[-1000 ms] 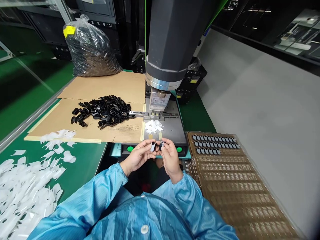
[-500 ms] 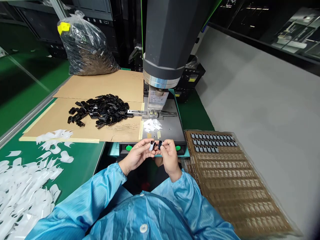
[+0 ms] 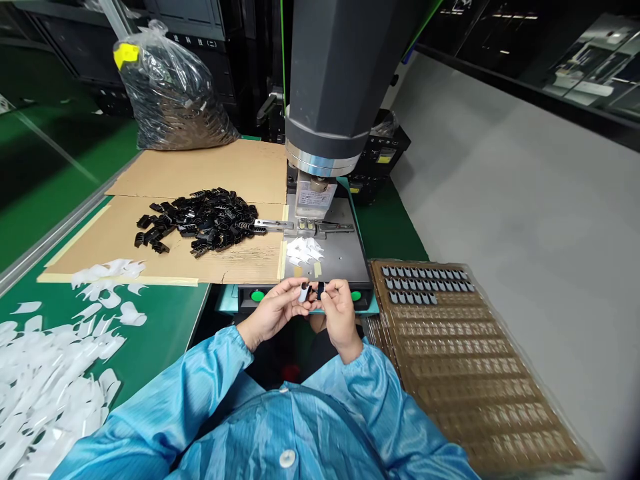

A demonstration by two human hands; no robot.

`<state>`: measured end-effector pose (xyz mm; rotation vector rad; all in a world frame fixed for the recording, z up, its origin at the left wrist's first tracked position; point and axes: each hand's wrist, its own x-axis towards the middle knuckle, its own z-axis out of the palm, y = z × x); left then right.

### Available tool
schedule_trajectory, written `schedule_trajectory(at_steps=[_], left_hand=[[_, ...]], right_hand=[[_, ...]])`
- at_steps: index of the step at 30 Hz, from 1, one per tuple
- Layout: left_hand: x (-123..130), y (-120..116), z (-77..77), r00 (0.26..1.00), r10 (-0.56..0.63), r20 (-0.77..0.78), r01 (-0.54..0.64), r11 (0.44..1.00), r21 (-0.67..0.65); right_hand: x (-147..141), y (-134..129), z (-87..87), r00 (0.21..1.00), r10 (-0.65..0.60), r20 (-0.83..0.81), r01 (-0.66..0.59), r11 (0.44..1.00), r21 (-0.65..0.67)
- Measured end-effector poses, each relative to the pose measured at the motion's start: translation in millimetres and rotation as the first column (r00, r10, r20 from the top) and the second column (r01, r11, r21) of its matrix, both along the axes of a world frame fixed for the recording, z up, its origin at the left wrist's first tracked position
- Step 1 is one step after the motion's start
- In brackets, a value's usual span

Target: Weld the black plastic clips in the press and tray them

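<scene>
My left hand [image 3: 273,310] pinches a small curved part with a white face [image 3: 304,292] and a dark inner side. Close beside it, my right hand [image 3: 341,317] grips a small black part [image 3: 321,289] between thumb and fingers. Both hands are in front of the press base's front edge, between two green buttons. Just beyond them, a small pile of white pieces [image 3: 305,250] lies on the metal plate [image 3: 335,267]. Behind that pile is the metal fixture [image 3: 307,227], under the press head [image 3: 325,133].
Black parts [image 3: 210,220] are heaped on cardboard [image 3: 240,263] at left. White pieces [image 3: 50,373] cover the green table [image 3: 165,333]. A bag [image 3: 175,100] stands at the back left. At right, a brown tray [image 3: 450,360] holds rows of grey-white parts.
</scene>
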<state>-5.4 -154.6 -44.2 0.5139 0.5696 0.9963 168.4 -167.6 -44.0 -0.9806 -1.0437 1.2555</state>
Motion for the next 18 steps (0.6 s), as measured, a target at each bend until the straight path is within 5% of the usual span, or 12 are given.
schedule_trajectory(at_steps=[7,12,18], left_hand=[[2.6,-0.6,1.2,0.997,0.064,-0.048,-0.063,0.998,0.023],[8.3,-6.1,-0.1,0.987,0.125,-0.098,-0.120,0.991,0.057],[12.3,-12.9,-2.6,0.974,0.141,-0.176,-0.127,0.988,0.090]], right_hand=[[3.9,-1.6,-3.3,0.984,-0.056,0.171,0.052,0.998,0.027],[-1.4,-9.9,8.1,0.860,-0.066,0.507,0.007,0.993,0.117],[-7.6,-15.7,-2.1,0.754,-0.120,0.646,0.002,0.984,0.181]])
